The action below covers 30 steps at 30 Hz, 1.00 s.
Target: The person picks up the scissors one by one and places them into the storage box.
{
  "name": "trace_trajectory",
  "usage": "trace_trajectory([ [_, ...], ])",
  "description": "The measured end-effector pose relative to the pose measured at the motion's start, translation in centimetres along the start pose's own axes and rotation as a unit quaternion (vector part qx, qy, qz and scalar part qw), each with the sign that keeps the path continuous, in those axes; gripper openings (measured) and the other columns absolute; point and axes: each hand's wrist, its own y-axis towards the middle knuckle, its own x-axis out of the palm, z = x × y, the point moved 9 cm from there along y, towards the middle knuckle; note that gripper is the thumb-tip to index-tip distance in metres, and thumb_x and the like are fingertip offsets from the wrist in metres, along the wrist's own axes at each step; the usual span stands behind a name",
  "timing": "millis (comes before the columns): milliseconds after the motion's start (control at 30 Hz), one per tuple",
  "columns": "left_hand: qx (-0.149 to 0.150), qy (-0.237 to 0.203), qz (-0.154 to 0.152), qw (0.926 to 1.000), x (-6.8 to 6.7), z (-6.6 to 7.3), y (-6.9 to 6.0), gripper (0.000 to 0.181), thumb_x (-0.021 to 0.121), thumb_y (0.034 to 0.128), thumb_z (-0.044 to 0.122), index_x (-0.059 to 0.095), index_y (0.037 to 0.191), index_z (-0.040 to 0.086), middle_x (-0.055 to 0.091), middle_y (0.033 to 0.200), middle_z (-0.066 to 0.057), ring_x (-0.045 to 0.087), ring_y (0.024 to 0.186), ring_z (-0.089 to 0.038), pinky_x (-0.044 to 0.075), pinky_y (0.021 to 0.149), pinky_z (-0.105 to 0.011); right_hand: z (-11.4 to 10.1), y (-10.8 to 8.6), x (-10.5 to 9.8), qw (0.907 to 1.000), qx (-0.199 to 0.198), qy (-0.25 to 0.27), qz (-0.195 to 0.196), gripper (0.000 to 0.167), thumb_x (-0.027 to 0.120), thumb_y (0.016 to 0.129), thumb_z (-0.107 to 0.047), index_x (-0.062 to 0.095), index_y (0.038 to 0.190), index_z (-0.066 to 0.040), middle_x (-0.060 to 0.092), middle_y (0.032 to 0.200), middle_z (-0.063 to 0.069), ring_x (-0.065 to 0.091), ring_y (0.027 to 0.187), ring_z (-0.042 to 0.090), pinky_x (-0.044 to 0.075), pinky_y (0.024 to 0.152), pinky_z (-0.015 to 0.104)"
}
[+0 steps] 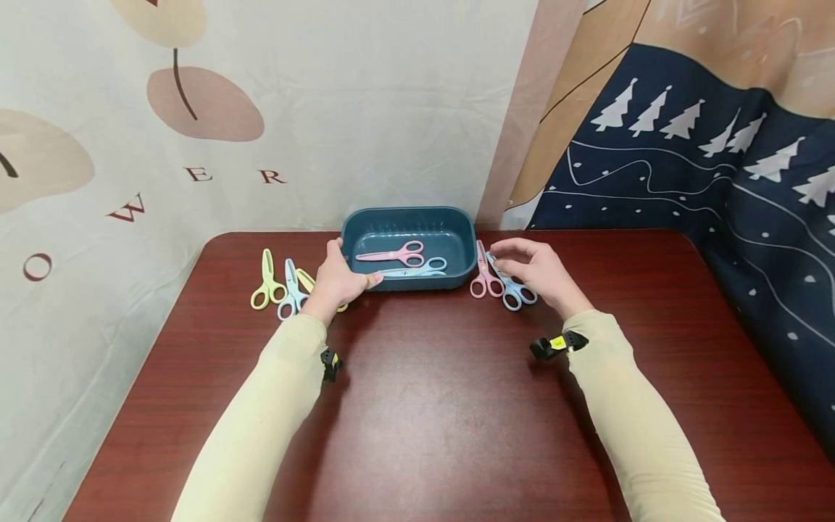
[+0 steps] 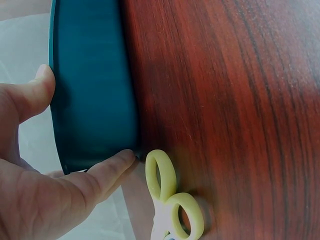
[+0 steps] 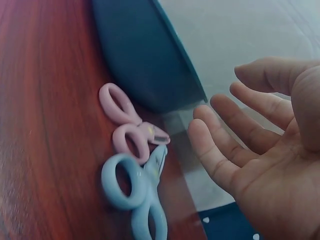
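Note:
A dark teal plastic bin (image 1: pixel 424 283) stands at the table's back edge, with pink scissors (image 1: pixel 380 256) and light blue scissors (image 1: pixel 406 272) inside. My left hand (image 1: pixel 343 278) grips its left end, the thumb over the front rim in the left wrist view. Yellow-green scissors (image 2: pixel 170 181) lie just beside that hand. To the bin's right, another pair of pink scissors (image 1: pixel 483 274) lies beside blue scissors (image 1: pixel 506 280). Above these hovers my right hand (image 3: pixel 272 165), fingers loosely bent and apart, holding nothing.
Left of the bin lie yellow-green scissors (image 1: pixel 268 272), blue scissors (image 1: pixel 291 277) and a yellow pair (image 1: pixel 304 278) partly hidden by the left hand. A pale printed cloth (image 1: pixel 391 109) hangs behind the brown table (image 1: pixel 430 406); a navy cloth (image 1: pixel 652 159) hangs at right.

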Motion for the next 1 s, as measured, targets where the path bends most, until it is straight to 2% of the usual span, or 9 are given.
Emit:
trace_trajectory([
  [233,-0.001,-0.003,-0.003,1.0,0.0,0.1,0.1,0.11,0.08,0.0904,0.03,0.002,0.164,0.008,0.028,0.164,-0.028,0.031,0.151,-0.04,0.029,0.122,-0.055,0.7,-0.6,-0.9,0.9999,-0.002,-0.007,0.012,0.037,0.068,0.099,-0.007,0.065,0.134,0.001,0.066,0.133,0.022,0.063,0.107,0.027,0.052,0.082,0.018],
  [400,-0.001,-0.003,-0.003,1.0,-0.1,0.3,0.1,0.109,0.079,0.091,0.03,0.001,0.164,0.008,0.028,0.164,-0.028,0.031,0.151,-0.04,0.029,0.122,-0.055,1.2,-1.2,-1.4,0.9994,-0.004,-0.026,0.02,0.037,0.067,0.099,-0.007,0.065,0.134,0.002,0.066,0.133,0.021,0.061,0.11,0.03,0.049,0.08,0.018],
  [767,0.001,-0.021,-0.003,0.9998,-0.1,-0.2,-0.1,0.11,0.081,0.0887,0.031,0.004,0.164,0.011,0.03,0.164,-0.026,0.033,0.149,-0.04,0.03,0.121,-0.057,2.5,-1.8,-1.5,0.9991,0.003,-0.037,0.02,0.037,0.066,0.099,-0.008,0.064,0.135,0.001,0.066,0.133,0.022,0.062,0.115,0.033,0.048,0.087,0.02],
  [1000,0.027,-0.045,-0.009,0.9986,-0.1,-0.5,-0.2,0.113,0.082,0.0874,0.035,0.003,0.165,0.013,0.03,0.164,-0.024,0.034,0.148,-0.041,0.03,0.121,-0.057,2.8,-2.1,-1.6,0.9989,-0.006,-0.034,0.03,0.036,0.067,0.098,-0.004,0.066,0.132,0.003,0.068,0.128,0.023,0.063,0.105,0.029,0.05,0.08,0.017],
])
